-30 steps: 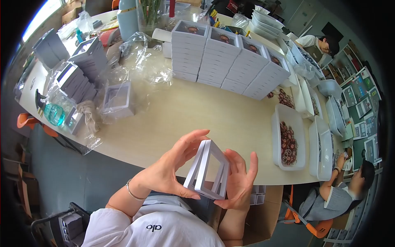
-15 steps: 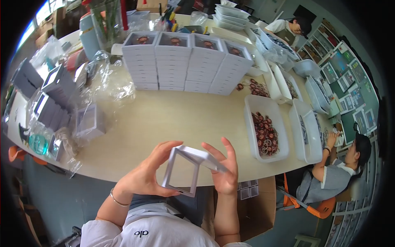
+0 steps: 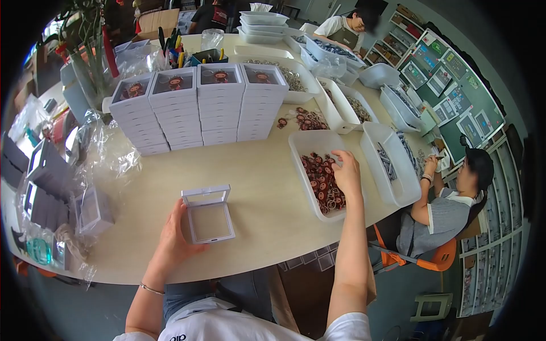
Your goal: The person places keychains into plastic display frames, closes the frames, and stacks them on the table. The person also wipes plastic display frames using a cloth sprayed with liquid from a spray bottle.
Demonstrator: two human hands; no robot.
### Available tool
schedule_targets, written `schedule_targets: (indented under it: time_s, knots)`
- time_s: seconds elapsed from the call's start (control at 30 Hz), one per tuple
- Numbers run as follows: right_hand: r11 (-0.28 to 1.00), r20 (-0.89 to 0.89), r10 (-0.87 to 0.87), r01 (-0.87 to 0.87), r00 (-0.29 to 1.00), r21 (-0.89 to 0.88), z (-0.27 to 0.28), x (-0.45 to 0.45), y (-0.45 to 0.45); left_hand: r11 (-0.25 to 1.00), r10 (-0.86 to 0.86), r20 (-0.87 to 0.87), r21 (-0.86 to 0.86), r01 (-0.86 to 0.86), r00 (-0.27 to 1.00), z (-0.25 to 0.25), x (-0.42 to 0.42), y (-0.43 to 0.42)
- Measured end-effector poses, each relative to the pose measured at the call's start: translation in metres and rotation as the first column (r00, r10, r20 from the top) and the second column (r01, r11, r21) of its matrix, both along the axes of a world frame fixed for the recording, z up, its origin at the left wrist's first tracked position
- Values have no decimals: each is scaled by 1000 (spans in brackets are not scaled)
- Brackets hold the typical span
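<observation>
A white frame-like box [image 3: 232,220] lies on the table with its lid raised at the back. My left hand [image 3: 175,234] holds the box by its left side, fingers behind the edge and thumb along the front. Over a white bin [image 3: 294,149] of red-brown keychains [image 3: 321,179], my right hand [image 3: 347,170] reaches down with bent fingers at the bin's right side. Its fingertips are close together, and whether anything is between them cannot be made out.
Stacks of white boxes [image 3: 219,116] stand behind the open box. Plastic wrap [image 3: 114,156] and more boxes [image 3: 45,207] lie left. Bins of metal parts [image 3: 392,170] are at right. One co-worker [image 3: 443,210] sits right, another [image 3: 344,31] is at the back.
The box has come down onto the table, its lid standing up. My right hand has let go of it and moved right to the keychain bin. The view has shifted right.
</observation>
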State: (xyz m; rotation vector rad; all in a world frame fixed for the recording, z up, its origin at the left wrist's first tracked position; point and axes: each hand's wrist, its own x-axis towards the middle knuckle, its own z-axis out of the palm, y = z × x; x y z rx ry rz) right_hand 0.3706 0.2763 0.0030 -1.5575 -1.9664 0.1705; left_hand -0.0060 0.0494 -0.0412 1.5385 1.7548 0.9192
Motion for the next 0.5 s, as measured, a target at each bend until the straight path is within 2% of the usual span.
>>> schedule_targets:
  time_s: [0.03,0.07,0.1,0.17,0.23,0.3,0.37,0.43,0.47,0.5]
  knots:
    - [993,200,66,-46,978,-106,-3,10,8,1000,9,-48,26,-8,999,0,1,0]
    - [970,273,72,-4,959,-244,-3,9,8,999,26,-101,48,-21,995,-2,2,-1]
    - [956,346,82,25,934,-294,0,8,9,997,46,-156,68,-36,987,-2,0,-4]
    - [969,315,54,27,947,-247,3,4,7,993,54,-139,114,-38,989,-2,-5,-12]
    - [978,248,28,25,968,-206,3,7,6,987,79,-126,149,-60,989,3,-9,-21]
    - [999,175,-35,35,984,1,5,11,0,979,127,-116,173,-106,985,18,-12,-32]
    - [991,60,-108,103,992,84,19,11,-9,961,154,-6,233,-148,988,16,-15,-43]
    - [987,-286,-157,158,945,-20,30,13,-10,955,149,76,248,-164,986,15,-13,-54]
    - [985,-311,-164,170,936,-8,35,15,-10,959,132,102,237,-153,986,18,-9,-57]
    - [994,-442,-101,108,891,-10,37,14,-15,963,112,129,229,-140,985,19,-7,-60]
